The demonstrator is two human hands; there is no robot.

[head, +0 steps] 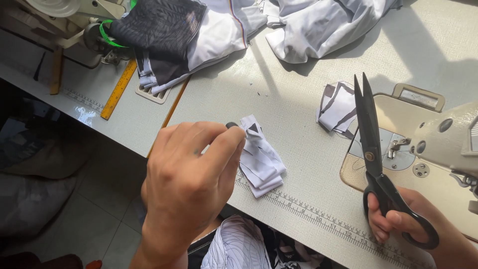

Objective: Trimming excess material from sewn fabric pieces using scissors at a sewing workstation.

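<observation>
My left hand hovers over the table's near edge, its fingers pinched on a small dark object right beside a stack of small white fabric pieces. My right hand grips black scissors by the handles, with the blades closed and pointing away from me. A second small pile of white and dark fabric pieces lies just left of the scissor blades.
A sewing machine stands on the right of the pale table. White and dark garments are heaped at the back. A yellow ruler lies at the left, and a measuring tape strip runs along the near edge.
</observation>
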